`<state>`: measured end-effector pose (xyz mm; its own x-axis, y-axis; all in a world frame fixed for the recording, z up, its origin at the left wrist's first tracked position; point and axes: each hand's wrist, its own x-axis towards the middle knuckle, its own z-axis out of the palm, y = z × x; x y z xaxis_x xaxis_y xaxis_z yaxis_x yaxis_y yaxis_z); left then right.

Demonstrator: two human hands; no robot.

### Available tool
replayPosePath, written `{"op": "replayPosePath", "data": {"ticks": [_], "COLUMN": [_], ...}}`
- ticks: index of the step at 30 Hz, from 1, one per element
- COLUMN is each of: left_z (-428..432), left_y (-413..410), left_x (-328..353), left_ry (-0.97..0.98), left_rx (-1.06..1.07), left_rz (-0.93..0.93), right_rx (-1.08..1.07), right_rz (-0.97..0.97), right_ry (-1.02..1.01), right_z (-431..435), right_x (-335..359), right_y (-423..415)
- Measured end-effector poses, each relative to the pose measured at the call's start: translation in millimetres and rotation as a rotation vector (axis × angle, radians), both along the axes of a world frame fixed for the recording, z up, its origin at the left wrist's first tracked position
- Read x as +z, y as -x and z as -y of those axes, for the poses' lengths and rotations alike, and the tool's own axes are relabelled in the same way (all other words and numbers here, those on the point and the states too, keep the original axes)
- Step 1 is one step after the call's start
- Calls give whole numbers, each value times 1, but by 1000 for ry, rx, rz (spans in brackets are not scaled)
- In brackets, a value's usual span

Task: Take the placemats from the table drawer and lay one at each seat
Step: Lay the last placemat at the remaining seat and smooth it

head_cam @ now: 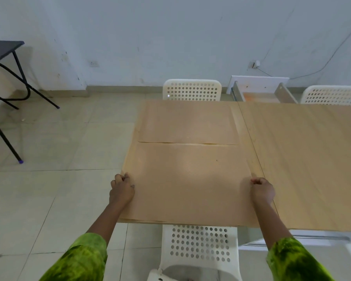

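Two tan paper placemats lie on the left end of the light wooden table (304, 159). The near placemat (188, 183) lies flat at the seat in front of me. My left hand (121, 189) pinches its left edge with closed fingers. My right hand (262, 190) grips its right edge the same way. The far placemat (187, 122) lies flat at the opposite seat, untouched. The table drawer (261, 94) stands pulled out on the far side; its bottom shows orange-brown, and I cannot tell what is in it.
A white perforated chair (199, 250) stands just below the near table edge. Two more white chairs (192, 90) (330, 95) stand on the far side. A black folding table (2, 51) is at the far left on the tiled floor.
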<state>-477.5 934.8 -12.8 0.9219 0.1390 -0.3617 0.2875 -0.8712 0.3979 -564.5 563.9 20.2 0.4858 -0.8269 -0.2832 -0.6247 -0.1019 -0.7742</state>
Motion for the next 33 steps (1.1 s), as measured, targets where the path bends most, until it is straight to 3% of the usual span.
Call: {"op": "replayPosePath", "data": {"ticks": [7, 33], "left_z": [-2, 4], "left_y": [-2, 0], "left_x": [-4, 1], "left_ry": [-82, -169], "left_rx": [-91, -105], "left_rz": [2, 28], "right_rx": [27, 74], "right_rz": [-37, -95], "right_ry": [46, 126], "right_z": [3, 3], "right_x": [-2, 1], "right_y": [-6, -9]}}
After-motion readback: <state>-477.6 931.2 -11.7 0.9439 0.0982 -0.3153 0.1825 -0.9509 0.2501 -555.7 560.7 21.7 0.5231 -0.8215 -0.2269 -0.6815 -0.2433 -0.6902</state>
